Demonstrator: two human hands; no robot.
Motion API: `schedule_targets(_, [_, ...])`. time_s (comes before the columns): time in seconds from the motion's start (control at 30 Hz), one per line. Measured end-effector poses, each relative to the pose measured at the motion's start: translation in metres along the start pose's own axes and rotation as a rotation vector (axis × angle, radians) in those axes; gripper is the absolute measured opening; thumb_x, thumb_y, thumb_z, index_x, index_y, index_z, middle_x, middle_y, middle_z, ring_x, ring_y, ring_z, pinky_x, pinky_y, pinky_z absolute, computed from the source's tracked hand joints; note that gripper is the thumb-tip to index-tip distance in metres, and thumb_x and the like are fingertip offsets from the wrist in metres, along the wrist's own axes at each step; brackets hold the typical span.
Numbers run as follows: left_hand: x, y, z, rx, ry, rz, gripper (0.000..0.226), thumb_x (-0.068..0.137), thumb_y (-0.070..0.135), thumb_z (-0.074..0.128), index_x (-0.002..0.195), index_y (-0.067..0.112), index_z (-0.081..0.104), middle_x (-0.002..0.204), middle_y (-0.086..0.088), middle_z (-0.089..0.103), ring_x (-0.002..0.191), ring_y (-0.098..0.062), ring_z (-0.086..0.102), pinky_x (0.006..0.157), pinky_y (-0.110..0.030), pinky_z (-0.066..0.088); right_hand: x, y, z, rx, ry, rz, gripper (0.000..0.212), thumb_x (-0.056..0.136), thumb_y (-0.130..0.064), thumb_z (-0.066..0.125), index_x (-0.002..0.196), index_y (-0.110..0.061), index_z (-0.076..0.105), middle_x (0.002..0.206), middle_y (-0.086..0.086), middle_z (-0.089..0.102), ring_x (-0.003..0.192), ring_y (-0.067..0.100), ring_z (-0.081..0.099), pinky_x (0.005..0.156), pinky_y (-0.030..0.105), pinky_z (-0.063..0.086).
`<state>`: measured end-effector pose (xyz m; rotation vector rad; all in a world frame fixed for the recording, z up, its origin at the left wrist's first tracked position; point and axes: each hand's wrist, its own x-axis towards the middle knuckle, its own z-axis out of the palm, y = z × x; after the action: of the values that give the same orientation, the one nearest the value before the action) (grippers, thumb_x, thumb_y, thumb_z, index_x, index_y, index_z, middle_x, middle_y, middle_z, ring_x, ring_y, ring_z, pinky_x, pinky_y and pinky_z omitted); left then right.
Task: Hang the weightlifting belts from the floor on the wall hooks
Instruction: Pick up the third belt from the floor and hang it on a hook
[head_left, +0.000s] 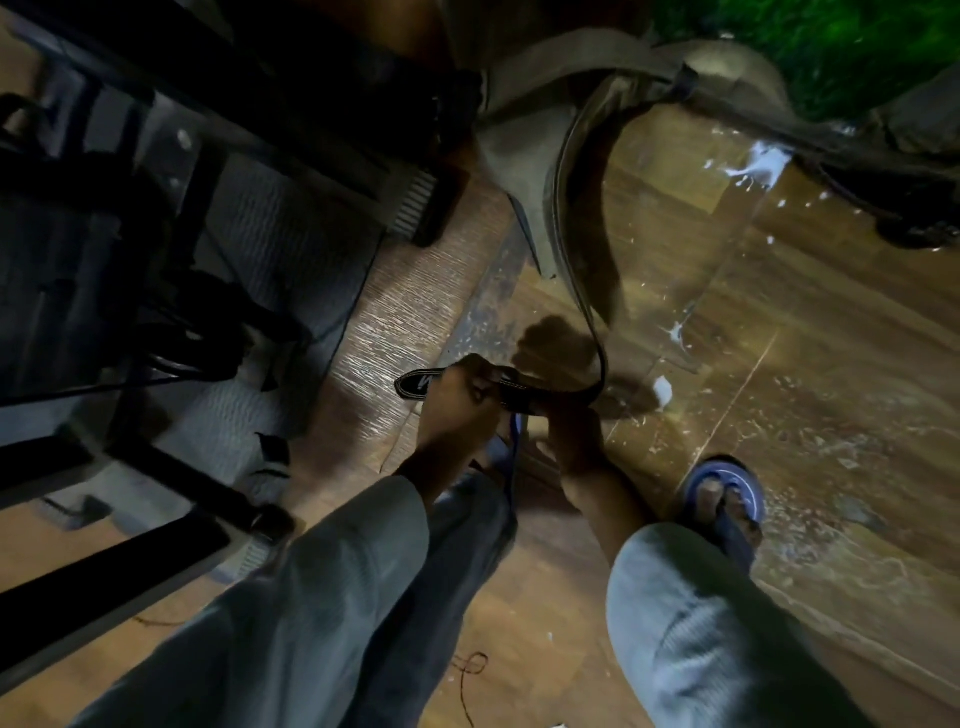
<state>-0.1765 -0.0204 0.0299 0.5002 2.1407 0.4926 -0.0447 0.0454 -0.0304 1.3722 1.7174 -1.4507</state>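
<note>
grip: both hands hold the narrow strap end of one weightlifting belt (576, 171). the left hand (457, 410) has its fingers curled round the black stitched tip, which pokes out past the knuckles; the right hand (571, 441) grips the strap just beside it, fingers closed under it.
belt position: from the hands the strap curves up and away to the wide tan body, which looks lifted off the wooden floor (779, 364) and hangs in front of the person.
why held so: taking the thin end in two hands probably gives control of a long, floppy load and frees a loop or buckle end for a hook.
other belts: a dark one (904, 208) lies on the floor at the right edge, well apart from the hands.
feet: a blue sandal (727, 499) stands on the boards near the right hand.
hidden: no wall hooks are in view. the belt's buckle is not visible, and its far end blurs into tan shapes at the top.
hard to read: a dark metal frame (130, 260) fills the left, too dim to identify.
</note>
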Motion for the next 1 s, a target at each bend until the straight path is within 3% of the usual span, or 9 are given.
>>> schedule_targets(0.07, [0.002, -0.001, -0.004, -0.007, 0.014, -0.009, 0.021, 0.086, 0.005, 0.053, 0.095, 0.007, 0.071, 0.09, -0.012, 0.075, 0.086, -0.033, 0.071, 0.069, -0.037, 0.055, -0.007, -0.003, -0.008, -0.133, -0.054, 0.029, 0.038, 0.11, -0.017, 0.038, 0.145, -0.011, 0.053, 0.149, 0.011, 0.055, 0.14, 0.027, 0.049, 0.108, 0.031, 0.035])
schedule_targets(0.17, [-0.007, 0.004, -0.01, -0.009, 0.017, -0.01, 0.021, 0.087, 0.014, 0.052, 0.095, 0.009, 0.07, 0.091, -0.013, 0.074, 0.087, -0.034, 0.072, 0.068, -0.032, 0.05, -0.022, -0.011, -0.015, 0.122, 0.008, 0.146, 0.036, 0.11, -0.016, 0.041, 0.143, -0.009, 0.055, 0.147, 0.012, 0.058, 0.136, 0.028, 0.052, 0.105, 0.032, 0.038])
schedule_targets(0.33, [-0.023, 0.006, -0.015, 0.215, -0.043, -0.015, 0.047, 0.091, 0.035, 0.055, 0.125, 0.004, 0.064, 0.125, -0.023, 0.065, 0.117, -0.04, 0.062, 0.091, -0.044, 0.053, -0.055, -0.012, -0.016, 0.543, 0.471, 0.151, 0.027, 0.094, -0.021, 0.074, 0.111, 0.0, 0.078, 0.114, 0.022, 0.076, 0.112, 0.029, 0.071, 0.077, 0.01, 0.035])
schedule_targets(0.47, [-0.027, -0.002, -0.007, 0.241, -0.148, -0.136, 0.063, 0.092, 0.053, 0.053, 0.135, 0.009, 0.057, 0.13, -0.022, 0.064, 0.12, -0.039, 0.061, 0.099, -0.044, 0.05, -0.067, -0.022, -0.031, 0.768, 0.284, 0.246, 0.031, 0.104, -0.018, 0.058, 0.127, 0.0, 0.068, 0.126, 0.019, 0.071, 0.104, 0.008, 0.072, 0.094, 0.026, 0.042])
schedule_targets(0.6, [-0.042, 0.011, -0.002, -0.208, -0.312, -0.407, 0.062, 0.094, 0.054, 0.064, 0.126, 0.002, 0.068, 0.107, -0.015, 0.068, 0.097, -0.025, 0.067, 0.066, -0.018, 0.051, -0.083, -0.021, -0.044, 1.107, 0.287, 0.336, 0.019, 0.101, 0.004, 0.052, 0.092, -0.008, 0.064, 0.061, -0.003, 0.069, 0.064, 0.009, 0.063, 0.059, 0.017, 0.05])
schedule_targets(0.67, [-0.053, 0.01, 0.003, -0.299, -0.33, -0.433, 0.065, 0.088, 0.047, 0.074, 0.133, 0.002, 0.065, 0.129, -0.015, 0.066, 0.118, -0.027, 0.065, 0.087, -0.02, 0.053, -0.092, -0.022, -0.046, 1.221, 0.184, 0.353, 0.029, 0.099, 0.007, 0.052, 0.086, -0.017, 0.061, 0.053, -0.01, 0.069, 0.065, 0.007, 0.062, 0.061, 0.018, 0.049])
schedule_targets(0.77, [-0.059, -0.015, 0.025, -0.484, -0.242, -0.405, 0.104, 0.046, 0.052, 0.082, 0.133, -0.001, 0.065, 0.151, -0.022, 0.052, 0.139, -0.037, 0.051, 0.121, -0.053, 0.038, -0.101, -0.016, -0.053, 1.303, 0.156, 0.294, 0.03, 0.093, 0.008, 0.061, 0.092, -0.021, 0.064, 0.065, -0.007, 0.074, 0.063, 0.01, 0.068, 0.058, 0.023, 0.051])
schedule_targets(0.87, [-0.077, 0.012, 0.014, -0.455, -0.278, -0.373, 0.067, 0.056, 0.047, 0.095, 0.112, 0.015, 0.079, 0.15, -0.028, 0.053, 0.14, -0.042, 0.051, 0.12, -0.054, 0.038, -0.112, -0.007, -0.062, 1.29, 0.068, 0.286, 0.018, 0.091, -0.001, 0.068, 0.09, -0.018, 0.065, 0.071, -0.004, 0.073, 0.066, 0.012, 0.067, 0.055, 0.023, 0.051])
schedule_targets(1.0, [-0.089, 0.036, 0.004, -0.32, -0.436, -0.379, 0.033, 0.087, 0.008, 0.08, 0.117, -0.001, 0.072, 0.127, -0.023, 0.07, 0.12, -0.034, 0.066, 0.111, -0.049, 0.049, -0.125, 0.007, -0.071, 1.285, 0.0, 0.312, 0.016, 0.098, -0.006, 0.062, 0.107, -0.018, 0.066, 0.096, 0.002, 0.071, 0.085, 0.016, 0.069, 0.074, 0.029, 0.055])
